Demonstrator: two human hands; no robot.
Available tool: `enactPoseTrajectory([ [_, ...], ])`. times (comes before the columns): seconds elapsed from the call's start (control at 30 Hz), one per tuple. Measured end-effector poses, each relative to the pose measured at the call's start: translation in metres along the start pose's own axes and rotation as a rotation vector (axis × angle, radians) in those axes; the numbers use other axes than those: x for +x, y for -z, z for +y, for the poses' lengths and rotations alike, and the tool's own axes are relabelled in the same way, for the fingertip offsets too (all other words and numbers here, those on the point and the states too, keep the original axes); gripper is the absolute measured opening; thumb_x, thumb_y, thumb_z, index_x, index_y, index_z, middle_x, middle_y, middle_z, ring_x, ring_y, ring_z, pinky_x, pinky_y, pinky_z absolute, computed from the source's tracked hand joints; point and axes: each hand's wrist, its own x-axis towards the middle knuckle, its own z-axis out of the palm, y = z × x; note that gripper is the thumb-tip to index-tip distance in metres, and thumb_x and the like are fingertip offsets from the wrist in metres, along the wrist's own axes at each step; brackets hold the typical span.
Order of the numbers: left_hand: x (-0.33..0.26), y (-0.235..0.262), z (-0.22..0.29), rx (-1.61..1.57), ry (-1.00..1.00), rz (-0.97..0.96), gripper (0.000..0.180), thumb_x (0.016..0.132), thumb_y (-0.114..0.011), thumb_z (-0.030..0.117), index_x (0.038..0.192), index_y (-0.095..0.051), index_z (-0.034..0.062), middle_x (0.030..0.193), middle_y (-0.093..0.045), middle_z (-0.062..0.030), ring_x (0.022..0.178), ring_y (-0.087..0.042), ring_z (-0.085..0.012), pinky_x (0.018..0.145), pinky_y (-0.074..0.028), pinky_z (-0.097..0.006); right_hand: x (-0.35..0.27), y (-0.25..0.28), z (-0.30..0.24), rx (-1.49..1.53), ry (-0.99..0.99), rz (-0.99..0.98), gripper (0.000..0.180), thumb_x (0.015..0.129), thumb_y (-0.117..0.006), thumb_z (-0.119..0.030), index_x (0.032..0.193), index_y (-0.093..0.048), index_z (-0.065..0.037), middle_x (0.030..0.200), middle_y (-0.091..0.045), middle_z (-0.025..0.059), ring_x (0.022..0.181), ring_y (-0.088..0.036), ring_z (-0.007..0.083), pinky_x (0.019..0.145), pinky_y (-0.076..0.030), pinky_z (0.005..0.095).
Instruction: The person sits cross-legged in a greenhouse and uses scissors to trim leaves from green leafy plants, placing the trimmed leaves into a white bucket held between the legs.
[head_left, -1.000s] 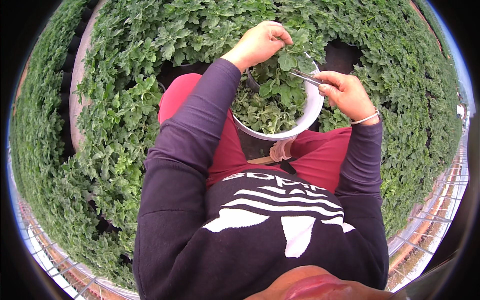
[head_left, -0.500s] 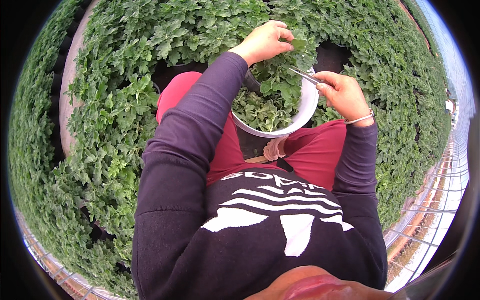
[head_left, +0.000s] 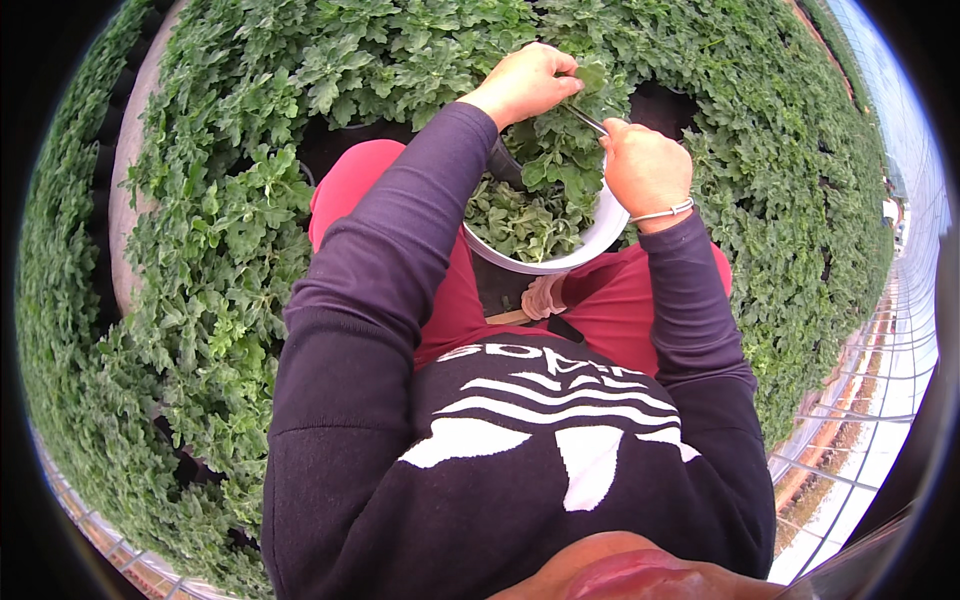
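A white bowl point(head_left: 600, 238) full of cut green leaves rests between my knees. Above its far rim my left hand point(head_left: 525, 82) pinches a leafy sprig point(head_left: 592, 75) that stands in the plants. My right hand point(head_left: 645, 165) is closed around a thin metal cutting tool point(head_left: 588, 120), whose tip points at the sprig just under my left fingers. A thin bracelet circles my right wrist. Both arms wear dark purple sleeves.
Dense low green plants point(head_left: 230, 220) surround me on all sides, with dark soil gaps point(head_left: 660, 105) behind the bowl. My red trousers point(head_left: 350, 185) show at both knees. A wire-mesh bench edge point(head_left: 870, 420) runs along the lower right.
My right hand has moved up and left, bringing the tool to the sprig. My left hand has stayed on the sprig. The view has shifted slightly.
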Motion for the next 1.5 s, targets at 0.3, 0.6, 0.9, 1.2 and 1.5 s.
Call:
enactPoseTrajectory([
  [0.3, -0.002, 0.001, 0.0, 0.02, 0.035, -0.02, 0.023, 0.089, -0.069, 0.029, 0.093, -0.072, 0.0068, 0.078, -0.067, -0.0137, 0.072, -0.064, -0.0291, 0.072, -0.05, -0.041, -0.006, 0.0, -0.011, -0.034, -0.016, 0.038, 0.008, 0.086, -0.059, -0.015, 0.082, -0.065, -0.011, 0.074, -0.069, 0.0092, 0.063, -0.07, 0.0305, 0.055, -0.055, 0.0425],
  [0.6, -0.005, 0.006, 0.004, 0.029, 0.136, -0.062, 0.024, 0.089, -0.069, 0.032, 0.093, -0.072, 0.0086, 0.075, -0.067, -0.0115, 0.068, -0.062, -0.0265, 0.069, -0.049, -0.04, 0.0, -0.014, 0.01, 0.662, -0.321, -0.168, 0.017, 0.093, -0.065, -0.019, 0.103, -0.075, -0.009, 0.071, -0.071, 0.0085, 0.06, -0.067, 0.0191, 0.054, -0.052, 0.0352],
  [0.9, -0.009, 0.009, 0.01, -0.236, 0.263, -0.083, 0.029, 0.095, -0.063, 0.03, 0.105, -0.072, 0.0043, 0.081, -0.069, -0.0039, 0.074, -0.065, -0.015, 0.073, -0.051, -0.033, -0.009, 0.011, 0.048, 1.343, -0.41, -0.452, 0.019, 0.095, -0.065, -0.01, 0.11, -0.074, -0.005, 0.071, -0.065, -0.0021, 0.053, -0.048, 0.0028, 0.047, -0.037, 0.0197],
  [1.2, -0.015, 0.018, 0.022, -0.312, 0.317, -0.041, 0.033, 0.1, -0.055, 0.024, 0.124, -0.063, 0.0042, 0.102, -0.07, -0.008, 0.089, -0.071, -0.017, 0.081, -0.053, -0.033, -0.061, 0.045, 0.1, 0.816, -0.134, -0.661, 0.023, 0.091, -0.066, -0.003, 0.114, -0.071, -0.002, 0.076, -0.066, -0.002, 0.063, -0.054, 0.0055, 0.056, -0.046, 0.0239],
  [1.5, -0.022, 0.018, 0.029, -0.154, 0.297, -0.046, 0.03, 0.088, -0.07, 0.018, 0.117, -0.068, 0.0094, 0.094, -0.071, -0.0077, 0.083, -0.064, -0.0158, 0.08, -0.052, -0.032, -0.016, 0.056, 0.105, 0.924, -0.331, -0.443, 0.027, 0.091, -0.066, -0.008, 0.117, -0.07, -0.003, 0.081, -0.069, 0.0041, 0.073, -0.061, 0.0103, 0.068, -0.051, 0.0279],
])
